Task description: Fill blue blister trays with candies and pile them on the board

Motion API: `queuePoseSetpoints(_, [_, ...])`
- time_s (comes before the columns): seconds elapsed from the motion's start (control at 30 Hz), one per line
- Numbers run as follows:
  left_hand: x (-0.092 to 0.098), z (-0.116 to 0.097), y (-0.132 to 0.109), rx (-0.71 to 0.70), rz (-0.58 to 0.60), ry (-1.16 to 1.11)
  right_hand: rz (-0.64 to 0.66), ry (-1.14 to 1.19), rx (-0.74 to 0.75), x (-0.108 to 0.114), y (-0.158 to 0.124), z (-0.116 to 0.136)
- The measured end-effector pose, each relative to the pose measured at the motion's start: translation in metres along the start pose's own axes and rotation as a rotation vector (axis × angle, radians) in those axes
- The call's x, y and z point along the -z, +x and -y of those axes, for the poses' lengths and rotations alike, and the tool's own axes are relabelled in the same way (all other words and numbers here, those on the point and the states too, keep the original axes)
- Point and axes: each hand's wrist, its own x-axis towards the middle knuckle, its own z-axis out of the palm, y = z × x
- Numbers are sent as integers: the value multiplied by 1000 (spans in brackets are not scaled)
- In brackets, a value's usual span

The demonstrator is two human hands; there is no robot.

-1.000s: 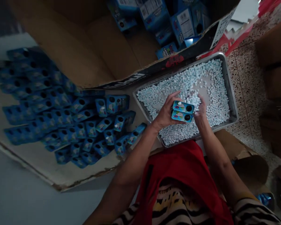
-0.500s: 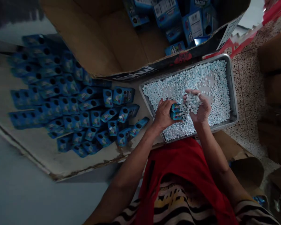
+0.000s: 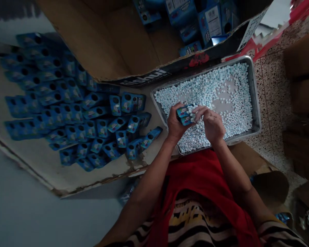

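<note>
My left hand [image 3: 174, 124] grips two small blue boxes [image 3: 184, 114], stacked one on the other, over the near left part of a metal tray [image 3: 255, 103]. The tray is filled with small white and pale blue candies [image 3: 221, 89]. My right hand [image 3: 211, 124] is cupped against the right ends of the boxes, fingers curled over a few candies that show at its fingertips. Both hands hover just above the candy layer.
Several open blue boxes [image 3: 67, 103] lie spread on flat cardboard [image 3: 41, 168] to the left. A large cardboard carton [image 3: 105, 44] behind holds more blue packs [image 3: 195, 20]. Speckled floor [image 3: 273, 85] and brown cartons [image 3: 302, 79] are on the right. A red cloth [image 3: 201, 178] covers my lap.
My right hand scooped up a handful of candies from the tray, then turned over and closed against the ends of the boxes. My left hand with the boxes shifted slightly left.
</note>
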Motion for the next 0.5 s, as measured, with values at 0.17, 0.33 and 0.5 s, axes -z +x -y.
queuePoseSetpoints(0.17, [5, 17, -3, 138, -124, -142, 25, -474, -59, 53, -27, -21])
queuePoseSetpoints(0.33, [19, 27, -6, 131, -104, -101, 490, -1234, 18, 95, -66, -66])
queuePoseSetpoints(0.5, [33, 29, -19, 60, -108, -30, 519, -1361, 74, 98, -17, -102])
